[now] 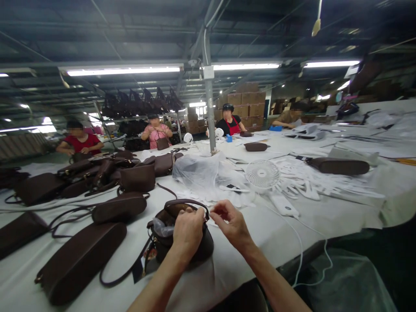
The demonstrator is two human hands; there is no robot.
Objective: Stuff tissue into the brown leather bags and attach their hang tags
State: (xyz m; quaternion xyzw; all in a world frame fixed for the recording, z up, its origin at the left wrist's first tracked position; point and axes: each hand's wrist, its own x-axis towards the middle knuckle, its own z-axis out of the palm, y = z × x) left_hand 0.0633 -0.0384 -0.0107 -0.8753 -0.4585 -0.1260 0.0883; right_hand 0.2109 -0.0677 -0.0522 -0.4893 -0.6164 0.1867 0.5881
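Observation:
A dark brown handbag (pixel 203 247) stands upright in front of me with its top open and clear plastic (pixel 162 227) inside. My left hand (pixel 188 232) is closed over the bag's near rim, its fingertips partly hidden in the opening. Close to the right end of the bag's curved handle (pixel 186 201), my right hand (pixel 231 223) has thumb and fingers drawn together in a pinch. Whatever lies between those fingertips is too small to make out. A dark tag (pixel 138 271) and a long strap (pixel 112 284) hang at the bag's left side.
Several brown bags (pixel 82 260) cover the table's left side. A white fan (pixel 263 175) with a cable stands to the right, beside white strips (pixel 305 184) and plastic sheeting (pixel 198 171). A metal post (pixel 210 112) rises beyond. Several people work across the table.

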